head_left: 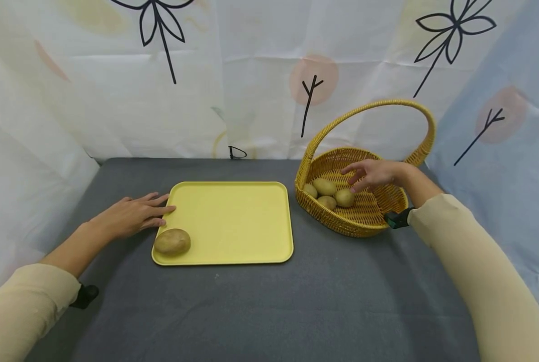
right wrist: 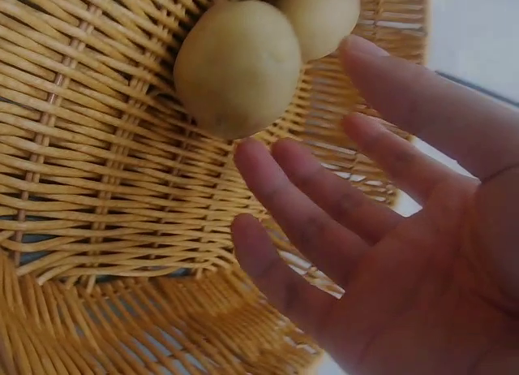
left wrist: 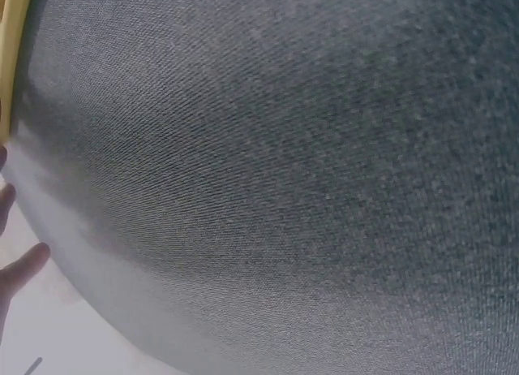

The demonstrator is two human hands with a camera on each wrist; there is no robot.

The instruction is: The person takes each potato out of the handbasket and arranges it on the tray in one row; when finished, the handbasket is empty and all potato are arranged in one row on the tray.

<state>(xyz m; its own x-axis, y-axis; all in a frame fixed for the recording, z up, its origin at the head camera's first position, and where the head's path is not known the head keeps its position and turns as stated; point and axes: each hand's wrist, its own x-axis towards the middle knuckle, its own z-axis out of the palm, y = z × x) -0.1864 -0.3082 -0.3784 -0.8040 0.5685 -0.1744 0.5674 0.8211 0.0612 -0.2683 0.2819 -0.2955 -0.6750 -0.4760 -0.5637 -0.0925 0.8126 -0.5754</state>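
Though perhaps apart, right fingers [right wrist: 302, 215] beside potato [right wrist: 237, 71]

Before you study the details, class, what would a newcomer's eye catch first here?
The bright yellow tray stands out on the dark table, one potato in its near-left corner. To its right, a high-handled wicker basket holds more potatoes, with the right hand close by.

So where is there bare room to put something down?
Most of the yellow tray is bare, right of its potato. The grey cloth is bare in front of tray and basket. It's crowded at the tray's left edge, by the left fingers, and among the basket's clustered potatoes, by the right fingers.
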